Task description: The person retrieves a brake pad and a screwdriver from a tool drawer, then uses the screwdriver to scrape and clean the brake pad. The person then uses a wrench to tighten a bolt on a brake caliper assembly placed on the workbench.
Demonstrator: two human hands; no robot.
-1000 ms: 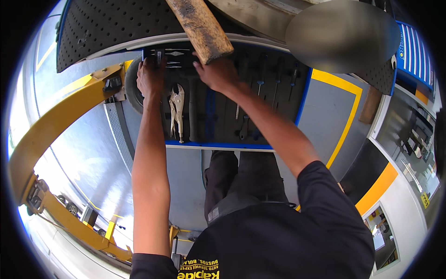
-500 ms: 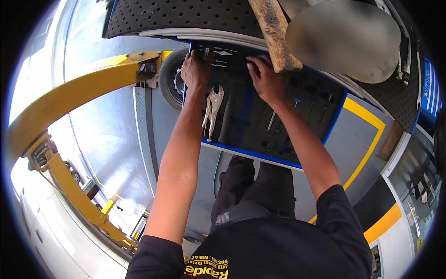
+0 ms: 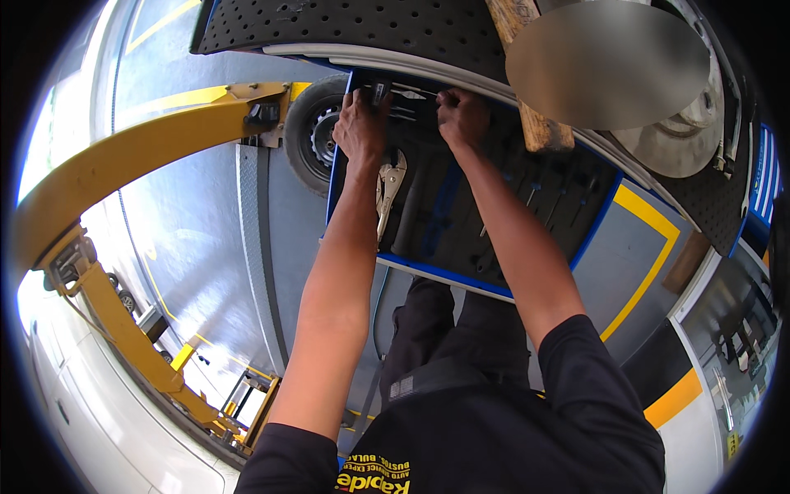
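A blue-edged tool drawer [image 3: 444, 281] with a dark lining is pulled out in front of me. My left hand [image 3: 360, 128] is at its far left corner, fingers curled against a black tool handle [image 3: 380, 90]. Slim metal tool tips [image 3: 403, 112] lie just right of it. My right hand [image 3: 463, 119] is at the drawer's far side, its fingers bent together near the end of a slim metal tool; what they pinch is hidden. Silver locking pliers [image 3: 390, 193] lie below my left hand, partly covered by my forearm. Several screwdrivers [image 3: 533, 191] rest in the right part.
Above the drawer is a black perforated mat [image 3: 354, 25] carrying a worn wooden block [image 3: 543, 136] and a round metal part [image 3: 699, 136]. A yellow lift arm [image 3: 148, 144] and a wheel [image 3: 309, 140] stand at left. A white car [image 3: 107, 395] is at lower left.
My right hand has moved slightly left toward the slim tools, and its fingers have drawn together. My left hand stays at the black handle. The view has shifted a little.
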